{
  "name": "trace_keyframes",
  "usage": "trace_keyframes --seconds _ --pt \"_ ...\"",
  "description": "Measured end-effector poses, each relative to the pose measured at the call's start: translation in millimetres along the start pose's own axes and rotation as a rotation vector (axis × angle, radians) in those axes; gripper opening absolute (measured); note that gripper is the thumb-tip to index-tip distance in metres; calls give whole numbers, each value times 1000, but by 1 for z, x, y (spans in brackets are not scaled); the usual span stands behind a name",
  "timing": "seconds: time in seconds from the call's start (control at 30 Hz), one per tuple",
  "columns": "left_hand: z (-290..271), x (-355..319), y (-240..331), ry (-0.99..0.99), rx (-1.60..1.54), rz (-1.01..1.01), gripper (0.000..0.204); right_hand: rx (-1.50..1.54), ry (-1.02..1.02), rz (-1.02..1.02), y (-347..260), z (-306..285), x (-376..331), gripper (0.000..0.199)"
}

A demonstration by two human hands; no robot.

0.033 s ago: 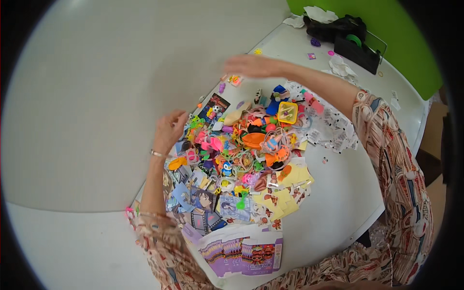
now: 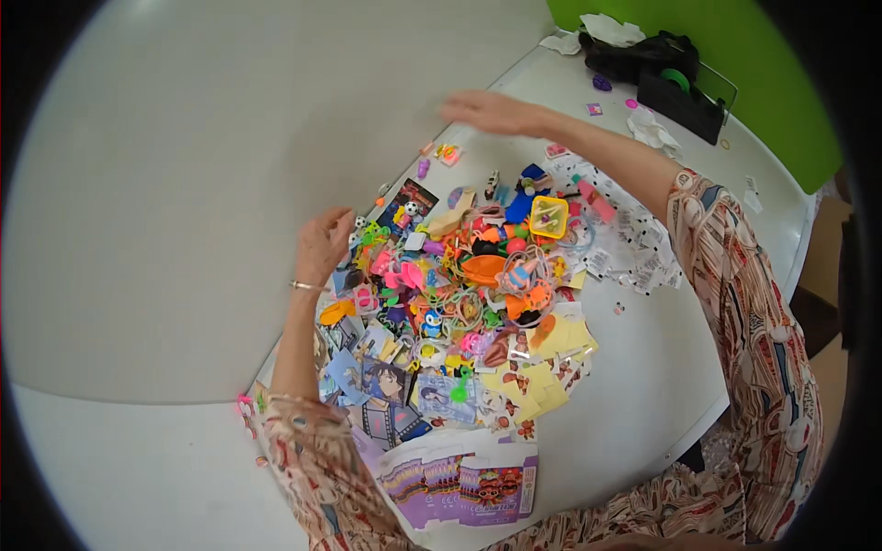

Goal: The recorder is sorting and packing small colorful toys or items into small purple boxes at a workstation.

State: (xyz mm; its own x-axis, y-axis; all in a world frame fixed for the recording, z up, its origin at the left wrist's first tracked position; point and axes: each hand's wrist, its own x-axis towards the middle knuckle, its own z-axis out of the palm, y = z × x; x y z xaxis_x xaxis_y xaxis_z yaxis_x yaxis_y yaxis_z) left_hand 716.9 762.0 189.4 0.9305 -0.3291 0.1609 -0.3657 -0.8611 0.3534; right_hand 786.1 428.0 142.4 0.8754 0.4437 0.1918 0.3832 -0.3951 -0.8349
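Observation:
A heap of small colourful toys (image 2: 441, 275) covers the middle of the white table. My left hand (image 2: 324, 246), with a bangle at the wrist, is at the heap's left edge. Its fingers are loosely bent and I see nothing in them. Over the far table edge, my right hand (image 2: 487, 112) is stretched out flat, palm down and holding nothing visible. A small orange and yellow toy (image 2: 447, 154) and a purple one (image 2: 423, 168) lie close below it. An orange boat-shaped toy (image 2: 484, 270), a yellow square box (image 2: 548, 218) and a blue penguin figure (image 2: 432, 322) stand out in the heap.
Purple printed cartons (image 2: 496, 491) lie fanned out nearest me, below picture cards (image 2: 386, 381) and yellow paper slips (image 2: 537, 390). White printed sachets (image 2: 634, 243) spread to the right. A black tape dispenser (image 2: 684, 106) stands far right by a green panel (image 2: 781, 83).
My right hand has shifted slightly right and now covers the small yellow toy at the far edge. A small pink piece shows beneath that forearm. My left hand has barely moved.

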Motion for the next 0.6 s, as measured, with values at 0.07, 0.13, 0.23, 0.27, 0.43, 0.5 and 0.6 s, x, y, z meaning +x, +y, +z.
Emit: trace_keyframes --seconds 0.07,0.13,0.23,0.27,0.43,0.5,0.6 --pt "21 11 -35 117 94 -71 27 -35 229 162 37 -13 9 87" --pt "55 17 -68 173 81 26 27 -142 267 210 74 -21 21 93" --pt "93 30 -64 227 62 60 27 -369 296 335 110 -7 36 92" --pt "102 32 -55 239 68 -9 26 -456 298 315 107 9 40 88" --pt "119 63 -20 255 331 -132 25 -869 203 188 83 66 59 57" --pt "121 71 -16 334 435 -196 24 -718 65 -2 71 79 62 54" --pt "116 77 -19 325 438 -245 25 -278 7 -194 46 109 58 55"
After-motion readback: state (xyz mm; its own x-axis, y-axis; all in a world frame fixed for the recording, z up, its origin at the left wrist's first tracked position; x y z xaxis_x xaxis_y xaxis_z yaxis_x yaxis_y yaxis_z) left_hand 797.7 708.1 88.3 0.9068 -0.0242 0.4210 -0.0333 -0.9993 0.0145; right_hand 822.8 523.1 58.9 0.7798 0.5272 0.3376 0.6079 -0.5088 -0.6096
